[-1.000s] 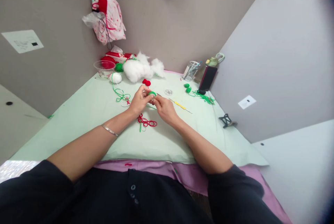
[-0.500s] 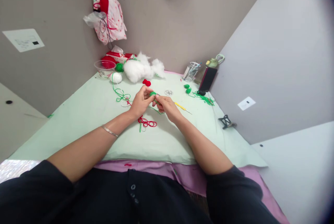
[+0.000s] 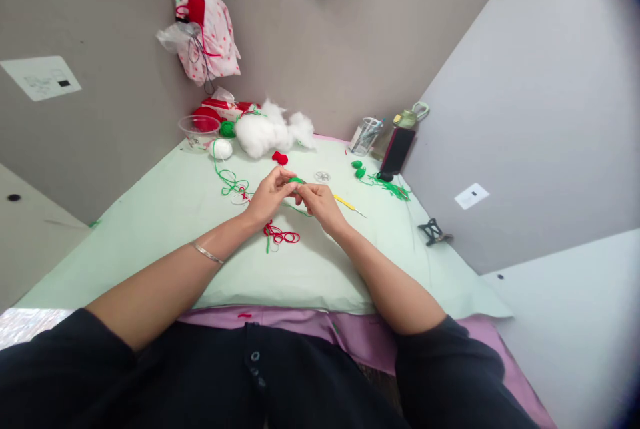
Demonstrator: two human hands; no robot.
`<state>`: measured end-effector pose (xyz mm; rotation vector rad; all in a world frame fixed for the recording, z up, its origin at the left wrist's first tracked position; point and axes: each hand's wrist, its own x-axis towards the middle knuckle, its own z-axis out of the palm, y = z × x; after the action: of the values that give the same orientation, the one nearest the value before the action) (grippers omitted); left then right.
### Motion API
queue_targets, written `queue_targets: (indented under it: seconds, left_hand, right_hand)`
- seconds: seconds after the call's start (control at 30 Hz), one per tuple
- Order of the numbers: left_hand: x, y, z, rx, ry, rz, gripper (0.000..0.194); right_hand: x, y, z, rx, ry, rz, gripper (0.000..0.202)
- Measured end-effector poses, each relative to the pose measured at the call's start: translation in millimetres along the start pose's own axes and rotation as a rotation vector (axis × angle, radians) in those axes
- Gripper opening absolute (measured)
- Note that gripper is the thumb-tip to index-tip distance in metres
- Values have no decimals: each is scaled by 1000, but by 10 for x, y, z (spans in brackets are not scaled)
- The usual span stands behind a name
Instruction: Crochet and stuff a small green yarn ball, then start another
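1. Your left hand [image 3: 267, 199] pinches the small green piece [image 3: 296, 180] between thumb and fingers; your right hand [image 3: 325, 205] has its fingertips pressed together at the piece's right end; I cannot tell whether they hide a tool; the piece is near the middle of the table [image 3: 350, 269], between your hands.
2. The piece is small and mostly covered by fingers; a loose pinch could let it slip or twist, and a misplaced pull could distort it.
3. A green strand [image 3: 300, 210] runs just below your hands; a wrist dragging across it could tug the piece.
4. Red yarn loops [image 3: 286, 236] lie between your forearms, towards the near edge; a low forearm could catch and tangle them.
5. The yellow-handled hook [image 3: 346, 203] lies beside your right hand; a sideways knock could roll it towards the right edge; its thin tip could snag yarn.
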<state>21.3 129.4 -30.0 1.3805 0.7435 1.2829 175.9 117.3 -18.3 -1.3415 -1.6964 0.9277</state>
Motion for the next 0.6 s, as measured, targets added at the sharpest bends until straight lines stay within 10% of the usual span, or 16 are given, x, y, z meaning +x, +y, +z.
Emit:
queue_targets:
  seconds: [0.37, 0.6]
  left_hand:
    - [60, -101, 0, 28, 135, -64, 20]
    - [119, -34, -87, -30, 195, -44, 24]
  right_hand:
    - [-167, -153, 203, -414, -2, -145, 26]
    - [-85, -185, -174, -523, -67, -132, 34]
